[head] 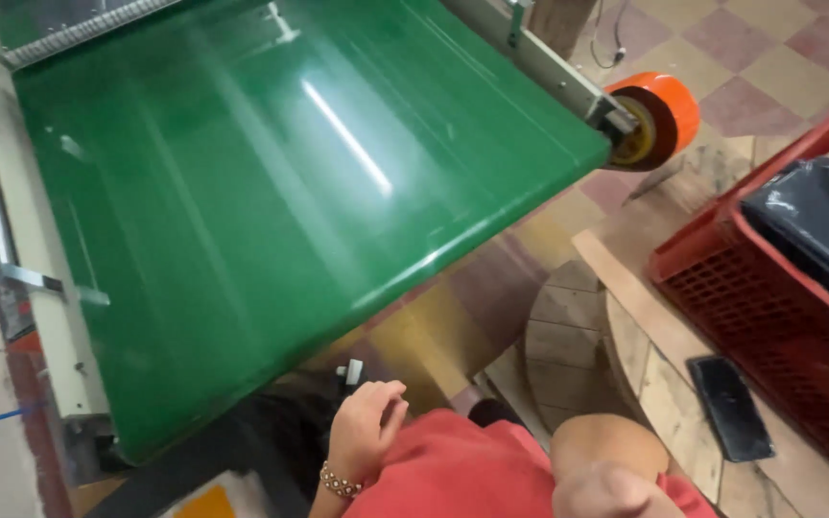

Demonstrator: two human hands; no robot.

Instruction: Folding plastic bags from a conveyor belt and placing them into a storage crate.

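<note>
Glossy green conveyor belt (271, 192), bare and glare-streaked, above left hand (365, 427).

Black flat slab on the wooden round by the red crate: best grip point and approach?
Judging from the head view, pinch the black slab across its two long edges near the middle, coming from above. It lies flat on the wooden round, narrow across, clear of the red crate, so both sides look open.

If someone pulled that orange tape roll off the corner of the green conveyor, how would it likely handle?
The orange tape roll is round and thick, so set on edge it would probably roll. It looks nearly full, likely fairly heavy for its size, and stiff. Its glossy outer face may be a bit slippery.
</note>
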